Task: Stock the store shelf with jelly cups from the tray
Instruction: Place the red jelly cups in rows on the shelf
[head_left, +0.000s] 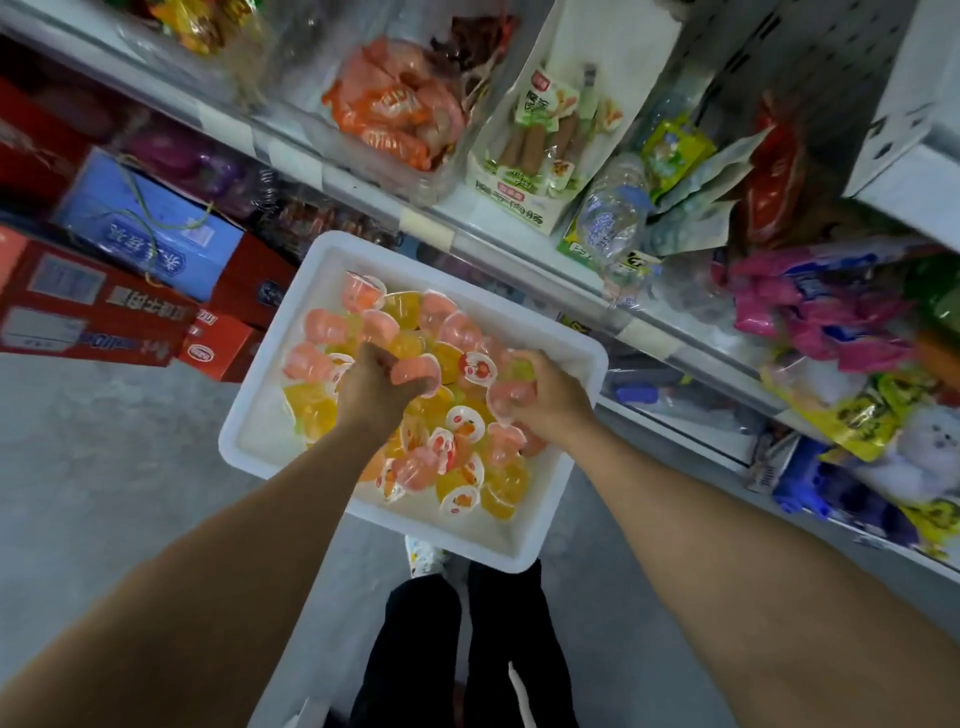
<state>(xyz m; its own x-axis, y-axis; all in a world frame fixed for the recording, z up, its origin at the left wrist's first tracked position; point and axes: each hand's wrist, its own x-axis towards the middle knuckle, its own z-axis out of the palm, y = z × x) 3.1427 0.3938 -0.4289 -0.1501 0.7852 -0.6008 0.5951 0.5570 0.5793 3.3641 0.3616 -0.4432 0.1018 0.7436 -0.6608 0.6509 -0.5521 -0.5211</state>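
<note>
From the head view, the step in hand looks like the pick-up: both hands are down in the white tray (524, 552), gathering jelly cups before a carry to the shelf (524, 244).

The left hand (375, 391) hovers over the middle of the tray with its fingers curled round a pink jelly cup (415, 375), which sits at its fingertips above the heap. The right hand (548, 397) is near the tray's right edge, and its fingers are wrapped round a pale pink cup (506, 397); whether it holds a second one beneath cannot be told.

The next move, as a judgement, calls for lifting both hands clear of the tray rim and reaching up and forward to a bin on the shelf, without squeezing the soft cups or letting one slip.

The jelly cups (415, 410) are small clear domed pots, pink or yellow-orange inside, with white peel lids printed with fruit. They lie loose and tumbled in the tray, some on their sides, some lid-up, thickest through the middle and toward the near right corner. The near left corner shows bare tray floor.
</note>
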